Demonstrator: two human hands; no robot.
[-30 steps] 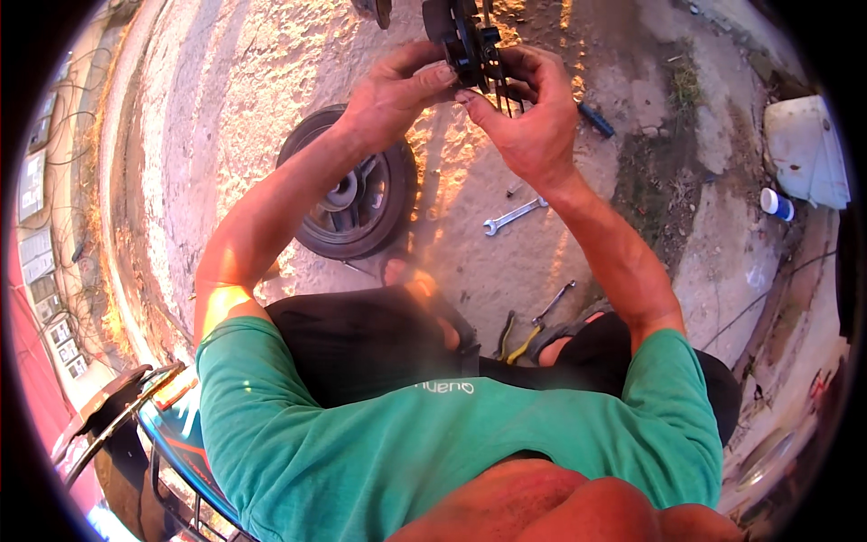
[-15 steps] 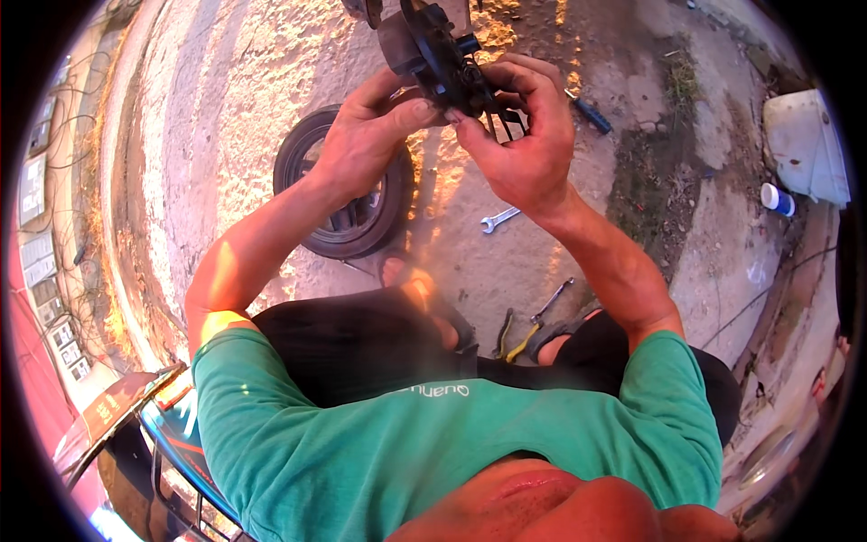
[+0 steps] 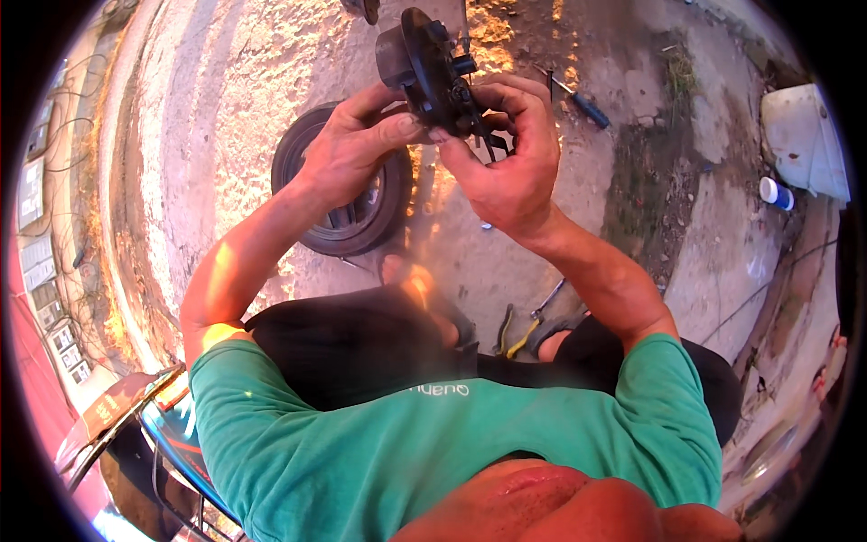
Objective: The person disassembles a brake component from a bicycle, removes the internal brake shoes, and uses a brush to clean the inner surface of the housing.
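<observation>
A dark round brake plate point(image 3: 432, 77), tilted nearly edge-on, is held up in front of me between both hands. My left hand point(image 3: 357, 149) grips its lower left side, thumb pressed along the near edge. My right hand point(image 3: 515, 167) curls around the small levers and fittings on its right side, thumb and fingers closed. Both thumbs almost meet at the plate's bottom. The plate hides part of my fingertips, so I cannot make out which small part the right fingers touch.
Beneath my left forearm a small wheel with a black tyre point(image 3: 390, 226) lies on the rough ground. A blue-handled screwdriver point(image 3: 589, 110) lies beyond my right hand. Yellow-and-black pliers point(image 3: 517, 341) and a metal wrench point(image 3: 549, 296) rest by my foot. A white tub point(image 3: 775, 193) stands far right.
The brake plate has come slightly lower and turned a little, and both hands moved with it. My right hand has shifted left and now covers most of the open-ended wrench on the ground.
</observation>
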